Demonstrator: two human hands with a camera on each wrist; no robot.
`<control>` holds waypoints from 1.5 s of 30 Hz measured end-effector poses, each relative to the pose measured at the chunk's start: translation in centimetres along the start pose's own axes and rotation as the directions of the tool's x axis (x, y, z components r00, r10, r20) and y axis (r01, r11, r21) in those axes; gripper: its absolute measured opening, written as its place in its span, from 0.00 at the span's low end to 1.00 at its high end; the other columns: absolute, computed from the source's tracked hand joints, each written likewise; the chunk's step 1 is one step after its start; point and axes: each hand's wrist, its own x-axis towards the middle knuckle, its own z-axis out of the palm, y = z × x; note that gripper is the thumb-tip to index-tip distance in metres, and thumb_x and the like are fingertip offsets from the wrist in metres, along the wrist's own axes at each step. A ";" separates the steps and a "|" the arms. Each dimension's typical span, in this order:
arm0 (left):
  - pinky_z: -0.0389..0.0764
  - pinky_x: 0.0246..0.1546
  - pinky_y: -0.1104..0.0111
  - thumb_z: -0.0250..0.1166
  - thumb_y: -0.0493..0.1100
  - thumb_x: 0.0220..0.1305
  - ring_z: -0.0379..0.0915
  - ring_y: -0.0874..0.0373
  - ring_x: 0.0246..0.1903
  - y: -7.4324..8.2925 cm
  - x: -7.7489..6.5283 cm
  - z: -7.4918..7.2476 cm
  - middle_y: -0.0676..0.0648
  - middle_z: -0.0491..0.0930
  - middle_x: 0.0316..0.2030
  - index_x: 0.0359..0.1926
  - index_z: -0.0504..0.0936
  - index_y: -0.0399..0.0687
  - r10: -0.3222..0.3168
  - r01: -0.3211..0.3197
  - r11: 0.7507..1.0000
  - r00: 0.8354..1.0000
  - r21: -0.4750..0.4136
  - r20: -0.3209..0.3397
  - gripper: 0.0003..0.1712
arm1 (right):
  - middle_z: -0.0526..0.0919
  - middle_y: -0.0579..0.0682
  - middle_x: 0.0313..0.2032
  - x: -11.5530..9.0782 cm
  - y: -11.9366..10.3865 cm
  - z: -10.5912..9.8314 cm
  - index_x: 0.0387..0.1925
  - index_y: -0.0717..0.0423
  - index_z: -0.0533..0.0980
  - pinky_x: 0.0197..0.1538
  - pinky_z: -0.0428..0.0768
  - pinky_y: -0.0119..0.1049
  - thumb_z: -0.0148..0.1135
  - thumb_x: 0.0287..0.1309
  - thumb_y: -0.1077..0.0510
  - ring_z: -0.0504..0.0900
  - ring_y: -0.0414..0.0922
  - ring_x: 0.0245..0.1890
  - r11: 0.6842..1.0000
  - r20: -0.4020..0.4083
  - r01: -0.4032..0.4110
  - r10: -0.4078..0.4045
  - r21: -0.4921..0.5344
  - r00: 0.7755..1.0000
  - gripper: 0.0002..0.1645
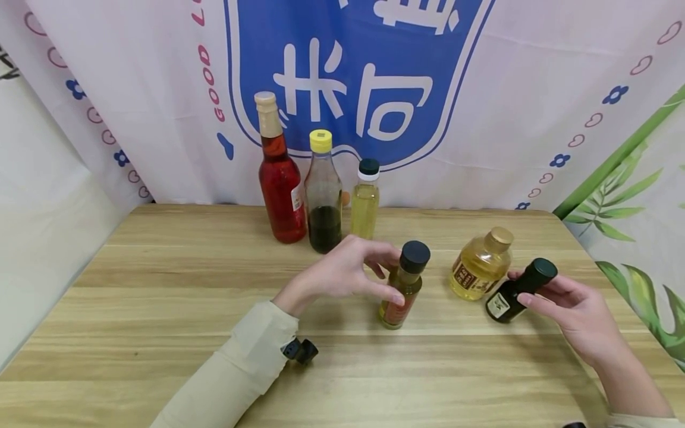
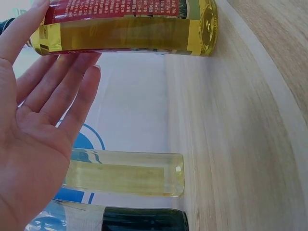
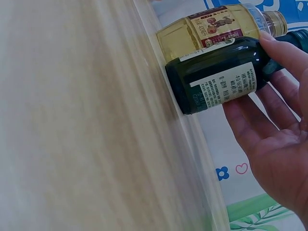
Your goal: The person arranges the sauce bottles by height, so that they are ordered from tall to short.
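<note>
A red-labelled bottle [image 1: 399,313] is grasped near its shoulder by the left hand [image 1: 350,270] and a dark bottle [image 1: 512,296] by the right hand [image 1: 578,318], seemingly for steadiness.

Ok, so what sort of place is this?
Probably a staged tabletop setup, perhaps for recording, rather than a working kitchen: a wood-grain table, six bottles, and printed cloth hung behind.

Curtained nook: printed cloths [image 1: 492,119], wooden table [image 1: 187,297]
</note>
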 end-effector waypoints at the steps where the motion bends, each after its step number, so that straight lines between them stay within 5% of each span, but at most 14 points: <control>1: 0.87 0.56 0.63 0.82 0.47 0.59 0.84 0.63 0.53 0.0 0.0 0.0 0.52 0.89 0.55 0.62 0.85 0.50 0.002 -0.002 1.000 1.000 -0.001 0.001 0.31 | 0.91 0.45 0.56 -0.1 0.0 0.0 0.65 0.73 0.75 0.56 0.84 0.22 0.61 0.64 0.80 0.87 0.33 0.58 1.000 -0.001 -0.002 0.002 -0.003 1.000 0.28; 9: 0.87 0.57 0.61 0.82 0.46 0.59 0.84 0.63 0.53 -0.1 0.1 0.2 0.51 0.89 0.55 0.63 0.84 0.49 0.018 -0.018 1.000 1.000 0.007 0.021 0.31 | 0.91 0.44 0.56 -0.4 0.1 -0.1 0.66 0.72 0.76 0.56 0.83 0.21 0.62 0.64 0.79 0.88 0.33 0.57 1.000 -0.016 -0.018 0.017 -0.026 1.000 0.28; 16: 0.86 0.59 0.54 0.83 0.46 0.57 0.85 0.64 0.51 0.0 0.0 0.5 0.53 0.90 0.53 0.61 0.86 0.50 0.023 -0.022 1.000 0.999 0.012 -0.027 0.30 | 0.91 0.45 0.57 -0.5 -0.1 -0.1 0.66 0.70 0.76 0.57 0.82 0.21 0.63 0.65 0.78 0.88 0.33 0.57 0.999 -0.019 -0.025 0.024 -0.043 1.000 0.28; 22: 0.85 0.63 0.53 0.84 0.48 0.54 0.86 0.62 0.51 0.3 0.2 1.0 0.54 0.90 0.51 0.59 0.87 0.52 -0.058 0.057 0.998 0.992 -0.012 -0.108 0.31 | 0.91 0.43 0.56 -0.3 -0.1 -0.1 0.65 0.72 0.76 0.56 0.83 0.20 0.64 0.65 0.78 0.88 0.33 0.56 0.998 -0.023 -0.030 0.029 -0.051 0.999 0.27; 26: 0.86 0.61 0.54 0.86 0.49 0.51 0.88 0.61 0.50 0.7 0.6 1.8 0.53 0.91 0.50 0.57 0.89 0.52 -0.146 0.134 0.988 0.966 -0.071 -0.213 0.31 | 0.91 0.42 0.56 -0.2 -0.2 0.0 0.65 0.72 0.76 0.56 0.83 0.21 0.64 0.64 0.77 0.88 0.33 0.56 0.998 -0.025 -0.030 0.028 -0.059 0.999 0.27; 31: 0.90 0.53 0.61 0.88 0.50 0.47 0.90 0.60 0.47 1.3 1.7 2.7 0.51 0.92 0.49 0.55 0.91 0.51 -0.245 0.202 0.968 0.888 -0.148 -0.390 0.32 | 0.91 0.43 0.55 0.0 -0.3 0.1 0.64 0.73 0.76 0.56 0.83 0.21 0.64 0.64 0.77 0.88 0.33 0.56 0.999 -0.022 -0.013 0.012 -0.051 1.000 0.27; 35: 0.90 0.53 0.63 0.87 0.51 0.49 0.90 0.59 0.49 1.4 3.1 3.5 0.51 0.92 0.51 0.57 0.90 0.53 -0.311 0.235 0.950 0.775 -0.206 -0.550 0.32 | 0.91 0.44 0.55 0.0 -0.3 0.1 0.64 0.75 0.76 0.56 0.83 0.21 0.64 0.64 0.78 0.89 0.33 0.56 0.999 -0.020 -0.002 0.001 -0.045 1.000 0.26; 39: 0.89 0.55 0.62 0.85 0.50 0.53 0.90 0.56 0.52 1.4 4.7 4.3 0.50 0.91 0.53 0.58 0.89 0.52 -0.282 0.222 0.959 0.667 -0.178 -0.690 0.30 | 0.91 0.45 0.55 0.1 -0.4 0.1 0.64 0.75 0.75 0.57 0.83 0.21 0.64 0.64 0.78 0.89 0.33 0.56 0.999 -0.012 0.005 -0.005 -0.043 1.000 0.26; 45: 0.89 0.55 0.61 0.84 0.48 0.55 0.90 0.55 0.52 1.4 6.6 5.0 0.48 0.92 0.51 0.57 0.90 0.50 -0.237 0.199 0.969 0.555 -0.150 -0.797 0.28 | 0.91 0.46 0.56 0.2 -0.3 0.1 0.64 0.76 0.75 0.57 0.83 0.22 0.63 0.64 0.78 0.88 0.34 0.56 0.999 -0.011 0.004 -0.004 -0.036 1.000 0.26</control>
